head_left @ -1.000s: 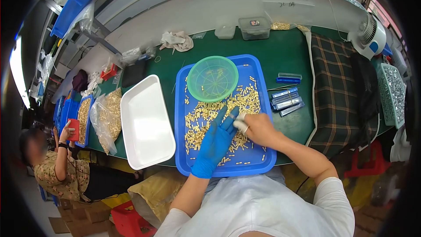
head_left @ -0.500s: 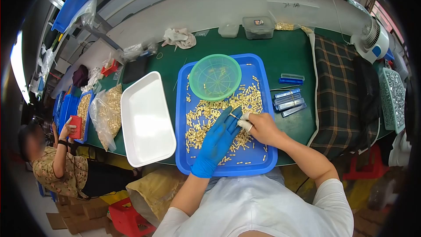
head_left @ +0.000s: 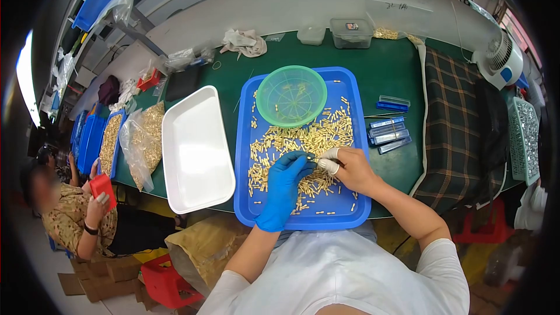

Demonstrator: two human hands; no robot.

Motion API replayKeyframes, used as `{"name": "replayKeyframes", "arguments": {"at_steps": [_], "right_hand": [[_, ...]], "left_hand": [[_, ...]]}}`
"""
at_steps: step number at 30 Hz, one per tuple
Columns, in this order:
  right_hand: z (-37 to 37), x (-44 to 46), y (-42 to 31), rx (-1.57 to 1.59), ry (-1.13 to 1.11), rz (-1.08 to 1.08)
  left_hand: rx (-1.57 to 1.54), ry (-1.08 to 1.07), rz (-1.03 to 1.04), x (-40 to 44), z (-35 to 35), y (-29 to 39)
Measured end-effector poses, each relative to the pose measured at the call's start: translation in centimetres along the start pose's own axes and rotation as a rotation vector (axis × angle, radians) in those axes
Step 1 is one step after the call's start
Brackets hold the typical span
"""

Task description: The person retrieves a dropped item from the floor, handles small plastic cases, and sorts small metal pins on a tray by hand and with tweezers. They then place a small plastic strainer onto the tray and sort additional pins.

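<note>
My left hand [head_left: 282, 184], in a blue glove, has its thumb and fingers pinched together on one end of a small brass piece [head_left: 313, 160]. My right hand [head_left: 348, 168], with white covers on its fingertips, is closed at the other end of that piece. The fingertips hide most of it. Both hands are just above a blue tray [head_left: 360, 204] with many loose brass pieces [head_left: 326, 134] spread over its bottom. A green round sieve [head_left: 291, 96] rests at the tray's far end, partly over the pieces.
Left of the tray lies a white tray [head_left: 197, 146], then a plastic bag of brass pieces [head_left: 146, 146]. Flat blue-and-clear cases [head_left: 389, 131] lie at right, before plaid cloth [head_left: 458, 128]. A grey box [head_left: 351, 35] stands behind. A co-worker at left holds a red box [head_left: 103, 191].
My left hand has gone from flat, with fingers stretched out, to a pinch at the brass piece. My right hand stays beside it. The co-worker's red box is lower.
</note>
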State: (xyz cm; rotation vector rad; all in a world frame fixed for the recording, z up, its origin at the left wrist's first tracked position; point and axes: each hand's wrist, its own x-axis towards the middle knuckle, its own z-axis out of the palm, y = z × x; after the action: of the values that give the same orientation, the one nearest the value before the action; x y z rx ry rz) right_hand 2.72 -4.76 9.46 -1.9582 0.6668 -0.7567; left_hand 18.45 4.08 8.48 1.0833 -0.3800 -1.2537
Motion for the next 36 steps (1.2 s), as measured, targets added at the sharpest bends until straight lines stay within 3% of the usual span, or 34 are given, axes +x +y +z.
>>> {"name": "replayKeyframes", "arguments": {"at_steps": [1,4,13,16,28,33,36], "right_hand": [[-0.1,0.0,0.0,0.000,0.001,0.003],[-0.6,0.6,0.0,-0.202,0.112,-0.285],[-0.9,0.7,0.3,-0.078,0.156,-0.241],[-0.8,0.9,0.3,-0.158,0.139,-0.360],[-0.7,0.8,0.4,-0.231,0.145,-0.401],[-0.5,0.5,0.3,-0.289,0.209,-0.413],[-0.1,-0.3,1.6,-0.525,0.038,-0.202]], "left_hand": [[-0.003,0.014,-0.004,-0.2,0.4,0.4],[-0.010,0.040,-0.016,-0.4,1.0,0.7],[0.016,-0.008,0.011,-0.1,0.3,0.0],[0.057,-0.019,0.015,-0.1,0.2,-0.1],[0.039,-0.002,0.018,-0.1,0.3,-0.1],[0.218,0.025,0.109,-0.7,0.8,-0.2],[0.278,0.027,0.142,-0.8,1.2,-0.2]]}}
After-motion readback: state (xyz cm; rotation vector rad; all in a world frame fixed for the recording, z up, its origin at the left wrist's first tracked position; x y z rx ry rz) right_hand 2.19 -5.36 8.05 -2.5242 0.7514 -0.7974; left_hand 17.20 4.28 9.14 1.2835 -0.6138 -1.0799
